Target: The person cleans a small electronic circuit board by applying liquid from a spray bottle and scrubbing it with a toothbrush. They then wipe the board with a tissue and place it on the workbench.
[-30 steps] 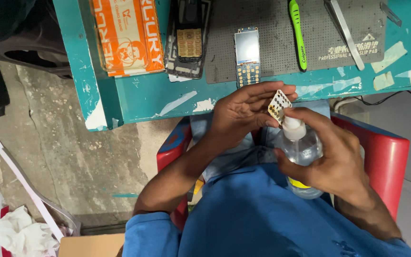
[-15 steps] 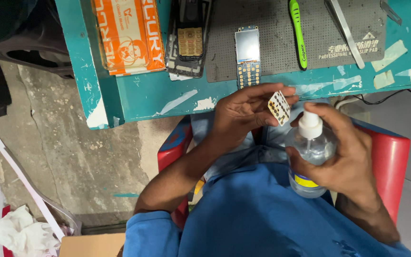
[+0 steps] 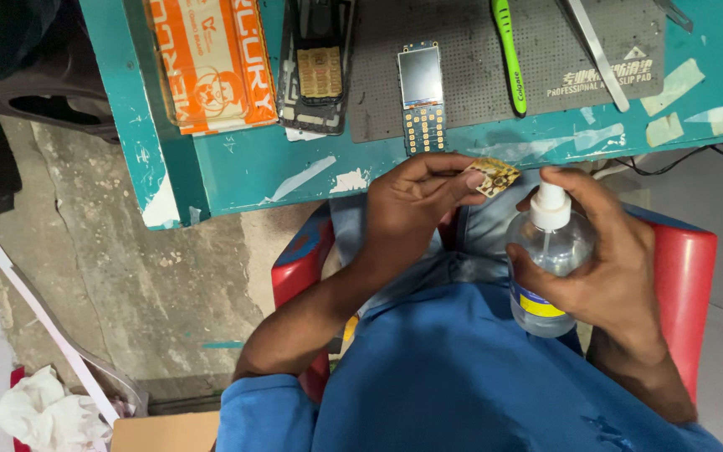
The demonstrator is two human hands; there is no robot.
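My left hand (image 3: pixel 407 201) pinches a small gold circuit board (image 3: pixel 494 176) between thumb and fingertips, holding it tilted in the air just off the near edge of the bench (image 3: pixel 253 176), above my lap. My right hand (image 3: pixel 604 259) wraps around a clear spray bottle (image 3: pixel 550 268) with a yellow and blue label, index finger curled over its white pump head, which sits just beside the board and points toward it. Both hands hang over my blue shirt (image 3: pixel 462 377) and the red chair (image 3: pixel 684 276) I sit on.

On the teal bench, close to the near edge, a stripped phone board (image 3: pixel 422 96) with a small screen and bare keypad contacts lies on a grey mat (image 3: pixel 479 84). Left of it rests a dark phone housing (image 3: pixel 318 71), and further left an orange packet (image 3: pixel 211 63) toward the bench's left edge. A green toothbrush (image 3: pixel 508 54) and metal tweezers (image 3: pixel 597 54) lie on the mat further back.

Down on the concrete floor (image 3: pixel 127 276), at my left, there is crumpled white cloth (image 3: pixel 43 414) beside a cardboard box (image 3: pixel 165 434).
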